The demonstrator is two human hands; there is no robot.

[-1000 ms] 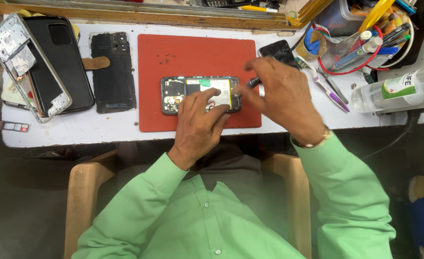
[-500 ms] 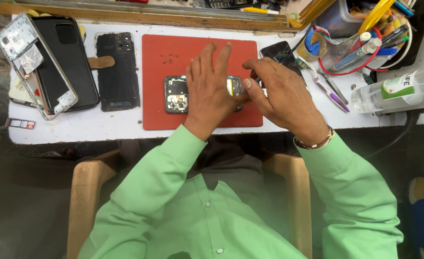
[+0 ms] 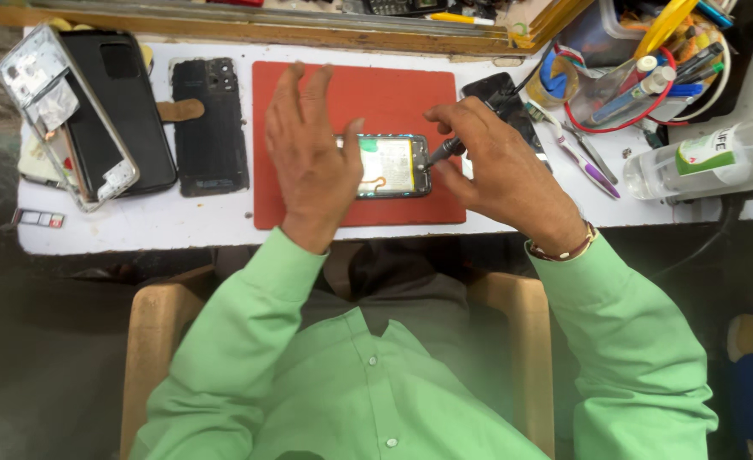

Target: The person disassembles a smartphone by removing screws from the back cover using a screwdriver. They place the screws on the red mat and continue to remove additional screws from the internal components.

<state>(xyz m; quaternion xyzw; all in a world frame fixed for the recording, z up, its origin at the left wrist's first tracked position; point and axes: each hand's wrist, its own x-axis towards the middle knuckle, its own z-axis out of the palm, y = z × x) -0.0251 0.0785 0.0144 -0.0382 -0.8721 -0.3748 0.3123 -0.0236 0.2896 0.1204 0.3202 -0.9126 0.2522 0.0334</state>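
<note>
An opened phone (image 3: 393, 165) with its back cover off lies on a red mat (image 3: 376, 94) at the middle of the white table (image 3: 138, 223). My left hand (image 3: 308, 153) lies flat over the phone's left half, fingers spread and pointing away from me. My right hand (image 3: 491, 166) grips a small dark screwdriver (image 3: 444, 151) whose tip touches the phone's right end.
Left of the mat lie a black phone back cover (image 3: 209, 123), a dark phone (image 3: 117, 106) and a silver phone frame (image 3: 57, 115). Another dark phone (image 3: 504, 98) sits at the mat's right edge. Tweezers (image 3: 585, 158), a clear bottle (image 3: 717, 153) and a tool tub (image 3: 640, 68) crowd the right.
My left hand has moved from gripping the phone to lying flat over its left half, and has slid left, uncovering the phone's right part. My right hand stays at the phone's right end.
</note>
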